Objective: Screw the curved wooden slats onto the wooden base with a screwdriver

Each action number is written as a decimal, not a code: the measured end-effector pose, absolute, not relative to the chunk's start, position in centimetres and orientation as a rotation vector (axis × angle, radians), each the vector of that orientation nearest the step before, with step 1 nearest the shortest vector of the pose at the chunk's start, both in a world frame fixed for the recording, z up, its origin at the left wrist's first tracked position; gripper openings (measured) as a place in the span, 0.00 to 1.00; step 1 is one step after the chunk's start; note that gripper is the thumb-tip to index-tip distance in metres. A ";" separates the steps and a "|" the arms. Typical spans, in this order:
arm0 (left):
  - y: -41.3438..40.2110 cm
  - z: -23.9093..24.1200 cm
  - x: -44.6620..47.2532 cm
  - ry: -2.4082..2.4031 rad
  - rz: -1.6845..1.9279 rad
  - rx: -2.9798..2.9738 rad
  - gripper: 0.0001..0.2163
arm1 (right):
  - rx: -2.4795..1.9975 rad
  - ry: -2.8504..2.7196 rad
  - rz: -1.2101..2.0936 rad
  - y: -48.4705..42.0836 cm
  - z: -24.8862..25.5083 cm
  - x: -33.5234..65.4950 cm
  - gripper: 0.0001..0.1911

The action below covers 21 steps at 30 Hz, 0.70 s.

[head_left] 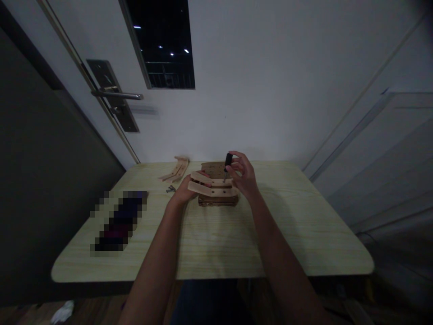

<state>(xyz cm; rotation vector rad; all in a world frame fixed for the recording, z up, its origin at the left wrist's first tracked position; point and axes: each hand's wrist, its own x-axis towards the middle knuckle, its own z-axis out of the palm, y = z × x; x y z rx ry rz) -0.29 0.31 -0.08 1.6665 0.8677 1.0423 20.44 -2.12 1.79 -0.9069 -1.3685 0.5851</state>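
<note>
My right hand is closed around the black handle of a screwdriver, which stands nearly upright. Its tip meets one of the holes or screws in a pale wooden frame made of angled slats. From the left side, my left hand grips the bent end of that frame, its fingers partly hidden under the wood. Beneath the frame lies a brown block or packet, and a flat brown piece shows just behind it.
Another angled wooden piece lies at the table's back left, with several small metal screws nearer me. A blurred-out dark object rests on the left of the table. Behind stands a white door with a metal handle.
</note>
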 end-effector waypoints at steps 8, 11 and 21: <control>0.5 -0.4 -0.3 0.907 1.020 1.641 0.16 | -0.871 -1.402 0.669 -2.3 1.8 20.5 0.22; 0.7 -0.5 -0.3 0.900 1.031 1.664 0.17 | -0.894 -1.367 0.645 -2.3 1.9 20.3 0.23; 0.6 -0.5 -0.3 0.870 1.052 1.701 0.16 | -0.875 -1.362 0.674 -2.5 2.1 20.3 0.22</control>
